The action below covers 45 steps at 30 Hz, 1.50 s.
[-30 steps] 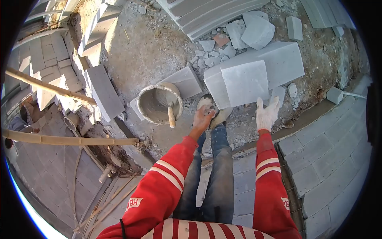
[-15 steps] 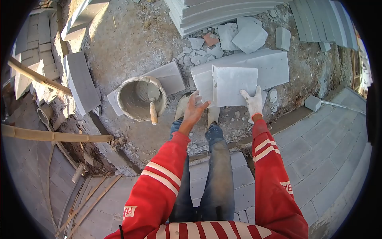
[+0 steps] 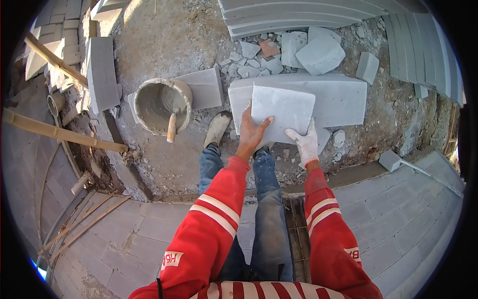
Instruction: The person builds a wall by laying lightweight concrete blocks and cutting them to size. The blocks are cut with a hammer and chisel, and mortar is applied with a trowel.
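Note:
A pale grey block (image 3: 283, 112) is held between both hands, above a longer grey block (image 3: 338, 97) lying on the ground. My left hand (image 3: 253, 130), bare, grips the block's left edge with the thumb on its face. On the lower right edge, my right hand (image 3: 304, 142), in a white glove, is closed with its thumb over the face. To the left, a round bucket (image 3: 144, 107) of wet grey mortar holds a trowel with a wooden handle (image 3: 172, 128). Another flat block (image 3: 204, 88) lies partly behind the bucket.
Broken block pieces (image 3: 321, 52) and a reddish fragment (image 3: 269, 48) lie on the dirt. Stacked blocks (image 3: 294, 15) stand beyond. Bamboo poles (image 3: 64, 134) reach in from the left. A mallet-like tool (image 3: 390, 160) rests on the block wall at right.
My left hand has closed on the smaller block, which is now raised and shifted slightly left with both hands. The view has shifted, and the bucket appears further left and higher.

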### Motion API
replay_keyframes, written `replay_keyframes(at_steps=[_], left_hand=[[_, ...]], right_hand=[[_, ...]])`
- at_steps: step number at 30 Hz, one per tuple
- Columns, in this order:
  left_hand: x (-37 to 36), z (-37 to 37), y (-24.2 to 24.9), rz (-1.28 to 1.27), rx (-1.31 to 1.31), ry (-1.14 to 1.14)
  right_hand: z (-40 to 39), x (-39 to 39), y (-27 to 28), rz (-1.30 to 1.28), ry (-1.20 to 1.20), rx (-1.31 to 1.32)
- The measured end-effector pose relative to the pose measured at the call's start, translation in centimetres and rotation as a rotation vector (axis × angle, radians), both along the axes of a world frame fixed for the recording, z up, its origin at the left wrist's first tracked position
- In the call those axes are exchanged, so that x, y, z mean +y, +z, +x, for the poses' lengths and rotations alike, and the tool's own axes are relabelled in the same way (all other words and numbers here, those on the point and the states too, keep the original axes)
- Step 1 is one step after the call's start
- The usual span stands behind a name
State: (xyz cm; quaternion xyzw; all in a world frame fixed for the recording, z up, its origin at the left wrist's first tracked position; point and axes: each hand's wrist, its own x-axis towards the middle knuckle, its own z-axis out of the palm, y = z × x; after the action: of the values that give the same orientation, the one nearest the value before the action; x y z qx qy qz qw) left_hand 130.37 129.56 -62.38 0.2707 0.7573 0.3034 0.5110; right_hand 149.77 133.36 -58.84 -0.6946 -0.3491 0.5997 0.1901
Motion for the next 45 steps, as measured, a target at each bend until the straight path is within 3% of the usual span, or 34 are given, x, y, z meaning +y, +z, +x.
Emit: replay_keyframes(at_steps=[2, 8, 11, 13, 16, 18, 20, 24, 26, 30, 32, 34, 42, 45], left_hand=[[-0.9, -0.8, 1.4, -0.091, -0.146, 0.109], [-3.9, -1.6, 1.4, -0.092, -0.148, 0.223], [-4.3, -2.1, 1.0, -0.122, -0.099, 0.229], [-4.5, -2.5, -1.1, -0.101, 0.158, 0.037], [-4.2, -2.8, -1.9, 0.035, -0.026, 0.207], [-3.9, -2.9, -1.2, -0.015, -0.104, 0.288], [-3.7, -3.0, -1.2, -0.064, -0.179, 0.373], [-4.8, -2.4, -3.1, -0.080, -0.097, 0.142], [-4.9, -1.7, -2.1, -0.080, 0.151, 0.139], [-6.2, -0.3, -0.6, -0.076, 0.106, 0.268], [-6.9, 0.5, 1.1, -0.108, 0.111, 0.275], [-7.7, 1.5, 2.2, -0.070, 0.038, 0.301], [-7.8, 0.6, 4.1, 0.018, 0.047, 0.469], [-5.2, -3.1, 3.9, 0.186, 0.072, 0.438]], right_hand=[[0.2, 0.2, 0.0, 0.012, 0.154, -0.029], [-0.4, -1.3, -2.2, 0.082, 0.332, -0.130], [-0.7, -0.3, -1.2, 0.058, 0.400, -0.136], [-0.4, 0.0, -1.3, 0.039, 0.416, -0.118], [-0.6, 0.8, -1.1, 0.093, 0.420, -0.185], [-1.1, 2.2, -0.1, -0.023, 0.328, -0.049], [-1.3, 2.4, 0.0, 0.010, 0.369, -0.098], [0.6, 1.3, -3.2, -0.009, 0.535, -0.169], [1.6, 0.6, -4.7, 0.006, 0.371, -0.152], [1.7, 1.1, -2.3, -0.007, 0.185, -0.076], [3.0, 1.5, -3.1, -0.083, 0.137, -0.058], [3.0, 2.6, -2.8, -0.263, -0.060, 0.062], [3.7, 0.1, 0.1, -0.309, -0.051, -0.212], [1.7, -3.3, 1.2, -0.559, -0.347, 0.051]])
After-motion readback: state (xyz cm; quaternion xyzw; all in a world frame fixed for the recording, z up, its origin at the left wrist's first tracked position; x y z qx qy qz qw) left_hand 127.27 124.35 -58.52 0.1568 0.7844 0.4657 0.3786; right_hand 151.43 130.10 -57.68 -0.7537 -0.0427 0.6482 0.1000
